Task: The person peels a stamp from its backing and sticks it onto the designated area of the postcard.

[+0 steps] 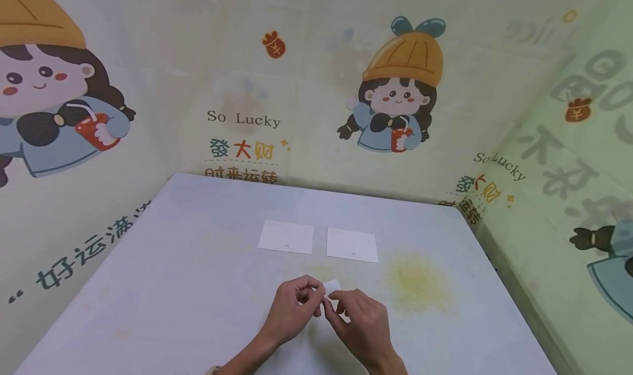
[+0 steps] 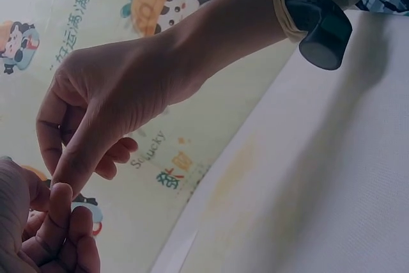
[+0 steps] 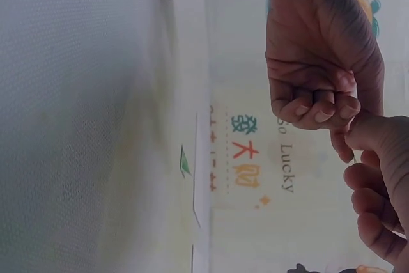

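Observation:
Over the near part of the table, my left hand (image 1: 295, 308) pinches a small white piece (image 1: 332, 285) between thumb and forefinger. It looks like thin paper or film, but its exact kind is unclear. From the other side my right hand (image 1: 362, 321) meets it, its thumb and forefinger pinching at the lower edge. In the right wrist view the left hand's (image 3: 319, 55) other fingers curl toward the palm. Fingertips hide most of the piece in both wrist views. Beyond the hands, two white cards (image 1: 285, 236) lie flat, side by side with a narrow gap.
The white table (image 1: 163, 287) has a yellow stain (image 1: 417, 281) to the right of the cards. Printed cloth walls (image 1: 316, 89) with cartoon figures stand behind and at both sides. In the left wrist view, a dark device (image 2: 323, 33) is strapped to the right wrist.

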The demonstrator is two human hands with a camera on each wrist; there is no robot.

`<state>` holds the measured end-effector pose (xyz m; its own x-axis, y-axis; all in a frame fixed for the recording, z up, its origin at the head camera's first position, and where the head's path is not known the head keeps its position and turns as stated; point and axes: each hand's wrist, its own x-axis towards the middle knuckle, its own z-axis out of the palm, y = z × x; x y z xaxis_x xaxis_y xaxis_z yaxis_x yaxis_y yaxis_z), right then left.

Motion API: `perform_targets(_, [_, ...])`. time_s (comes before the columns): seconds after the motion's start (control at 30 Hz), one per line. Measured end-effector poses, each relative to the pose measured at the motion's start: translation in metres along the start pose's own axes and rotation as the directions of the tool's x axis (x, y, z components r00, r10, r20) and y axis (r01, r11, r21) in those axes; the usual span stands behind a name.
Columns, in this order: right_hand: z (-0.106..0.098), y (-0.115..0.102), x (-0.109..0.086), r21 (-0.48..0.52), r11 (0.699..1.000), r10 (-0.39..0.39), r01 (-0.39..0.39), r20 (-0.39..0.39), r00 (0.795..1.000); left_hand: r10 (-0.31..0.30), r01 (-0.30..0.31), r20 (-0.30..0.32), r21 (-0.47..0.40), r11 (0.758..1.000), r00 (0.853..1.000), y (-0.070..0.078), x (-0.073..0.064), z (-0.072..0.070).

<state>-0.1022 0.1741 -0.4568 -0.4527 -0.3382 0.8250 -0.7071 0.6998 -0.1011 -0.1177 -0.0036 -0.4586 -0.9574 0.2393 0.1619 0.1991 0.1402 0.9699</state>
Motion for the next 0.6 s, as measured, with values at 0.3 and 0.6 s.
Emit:
perform_targets(0.3, [0.0027, 0.0002, -0.0010, 0.017, 1.000, 0.012, -0.011, -0.022, 1.000, -0.017, 0.017, 0.012, -0.014, 1.000, 1.000, -0.0011, -0.0003, -0.0039])
perform_targets(0.6, [0.0051, 0.0012, -0.0010, 0.027, 0.999, 0.025, -0.024, -0.023, 0.999, -0.026, 0.026, 0.032, -0.011, 1.000, 0.999, -0.0013, -0.0018, -0.0051])
